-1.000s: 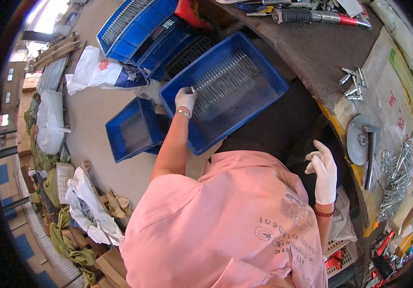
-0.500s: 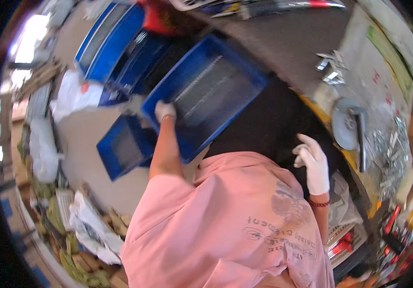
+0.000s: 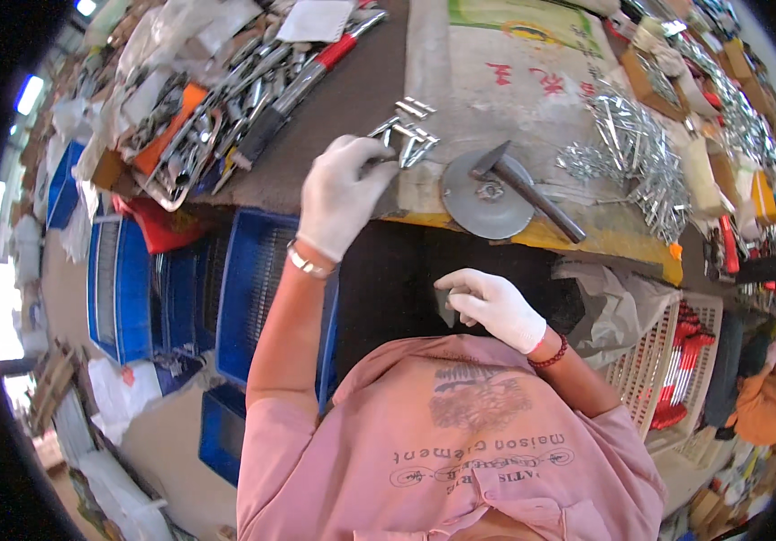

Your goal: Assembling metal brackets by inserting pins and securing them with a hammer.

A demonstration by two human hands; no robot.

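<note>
My left hand (image 3: 344, 191), in a white glove, reaches over the near edge of the workbench. Its fingers are curved, with a gap between thumb and forefinger. The tips are beside a small heap of shiny metal pieces (image 3: 409, 135); whether they touch is hard to tell. My right hand (image 3: 500, 311), gloved too, is low in front of my chest, forefinger stretched and the other fingers loosely bent. A small greyish shape under its fingertips cannot be made out. Right of the heap, a hammer (image 3: 525, 191) lies across a round grey metal disc (image 3: 476, 209).
Many tools (image 3: 266, 99) crowd the bench's left side. Loose silver parts (image 3: 627, 149) spread at the right. Blue crates (image 3: 233, 298) stand below the bench, left of me. A pale plastic basket (image 3: 633, 379) with red-handled items is at my right.
My left hand has left the blue crate and moved up to the metal heap on the bench. The view has swung right, toward the bench. My right hand remains low, near my body.
</note>
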